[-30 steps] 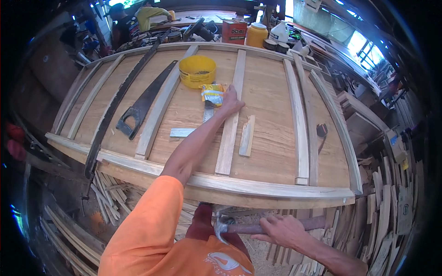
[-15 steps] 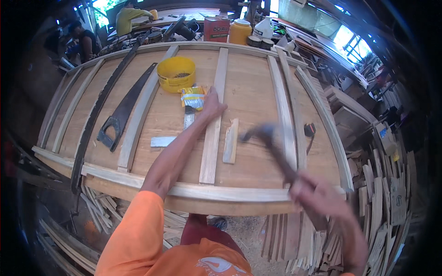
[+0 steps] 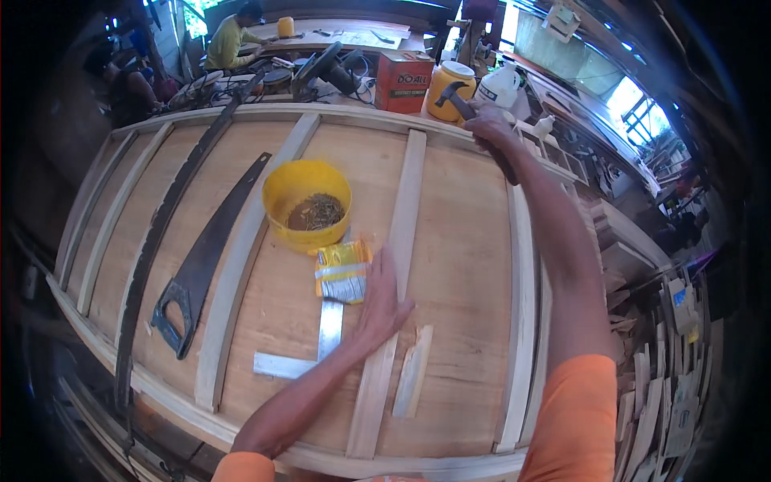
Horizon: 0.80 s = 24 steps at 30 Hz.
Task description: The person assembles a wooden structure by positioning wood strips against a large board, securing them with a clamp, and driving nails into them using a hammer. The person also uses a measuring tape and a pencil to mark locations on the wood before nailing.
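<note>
My right hand [image 3: 490,127] is closed around the handle of a claw hammer [image 3: 454,98], held up over the far right edge of a wooden panel frame [image 3: 466,233]. Across a wooden slat [image 3: 407,193] in the middle of the panel, my left hand [image 3: 382,301] has its thumb on one edge and its fingers along the other, gripping it. Beside those fingers lies a yellow and silver packet [image 3: 341,269]. A metal square [image 3: 329,331] is partly under the packet. Behind it stands a yellow tub [image 3: 309,234] with nails inside. To the right of my left hand is a short wood offcut [image 3: 414,371].
A handsaw [image 3: 210,249] and a long dark metal bar [image 3: 165,225] lie across the panel's left side. Beyond its far edge stand a red tin [image 3: 401,84], a yellow jar and a white jug [image 3: 499,87]. A person [image 3: 229,40] works behind. Wood scraps [image 3: 658,402] are stacked at the right.
My right hand has swung the hammer from the near right up to the far edge. The view has shifted closer over the panel. My left hand stays on the slat.
</note>
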Motion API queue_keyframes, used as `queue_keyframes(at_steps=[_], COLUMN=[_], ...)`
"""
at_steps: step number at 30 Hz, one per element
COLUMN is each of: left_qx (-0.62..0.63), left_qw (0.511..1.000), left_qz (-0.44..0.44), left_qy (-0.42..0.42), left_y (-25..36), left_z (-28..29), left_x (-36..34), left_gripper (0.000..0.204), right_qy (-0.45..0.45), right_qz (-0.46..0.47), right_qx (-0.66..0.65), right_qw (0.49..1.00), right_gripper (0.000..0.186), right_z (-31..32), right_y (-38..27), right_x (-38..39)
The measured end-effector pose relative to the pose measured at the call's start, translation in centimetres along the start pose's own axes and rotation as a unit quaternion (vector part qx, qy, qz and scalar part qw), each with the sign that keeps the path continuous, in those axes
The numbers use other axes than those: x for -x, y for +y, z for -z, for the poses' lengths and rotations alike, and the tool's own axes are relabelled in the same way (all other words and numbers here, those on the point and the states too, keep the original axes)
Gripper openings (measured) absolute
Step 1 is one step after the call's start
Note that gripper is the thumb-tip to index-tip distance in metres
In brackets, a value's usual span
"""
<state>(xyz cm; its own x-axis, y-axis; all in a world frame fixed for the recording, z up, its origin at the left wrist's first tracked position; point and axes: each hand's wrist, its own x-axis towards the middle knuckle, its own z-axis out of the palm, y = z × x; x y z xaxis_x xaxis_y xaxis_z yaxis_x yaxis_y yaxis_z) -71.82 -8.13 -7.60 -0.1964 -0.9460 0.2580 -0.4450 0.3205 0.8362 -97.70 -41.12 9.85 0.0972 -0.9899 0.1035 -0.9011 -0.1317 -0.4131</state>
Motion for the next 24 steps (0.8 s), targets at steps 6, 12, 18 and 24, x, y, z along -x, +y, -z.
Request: queue_keyframes(at_steps=[6, 12, 18, 24], left_qx=[0.017, 0.012, -0.015, -0.023], left_qw=[0.999, 1.000, 0.998, 0.999], left_qz=[0.043, 0.017, 0.058, 0.035], left_qy=[-0.011, -0.005, 0.007, -0.002], left_y=[0.9, 1.5, -0.2, -0.1], left_z=[0.5, -0.7, 0.9, -1.0], left_x=[-0.4, -0.1, 0.5, 0.3], left_gripper=[0.111, 0.111, 0.110, 0.108], right_qy=[-0.066, 0.007, -0.179, -0.141], right_qz=[0.054, 0.001, 0.008, -0.016], right_qx=[0.178, 0.165, 0.154, 0.204], right_qw=[0.980, 0.986, 0.972, 0.969], right_gripper=[0.052, 0.063, 0.082, 0.080], right_z=[-5.1, 0.7, -4.4, -2.9], right_y=[2.2, 6.0, 1.1, 3.6], right_x=[-8.1, -10.9, -5.8, -5.7])
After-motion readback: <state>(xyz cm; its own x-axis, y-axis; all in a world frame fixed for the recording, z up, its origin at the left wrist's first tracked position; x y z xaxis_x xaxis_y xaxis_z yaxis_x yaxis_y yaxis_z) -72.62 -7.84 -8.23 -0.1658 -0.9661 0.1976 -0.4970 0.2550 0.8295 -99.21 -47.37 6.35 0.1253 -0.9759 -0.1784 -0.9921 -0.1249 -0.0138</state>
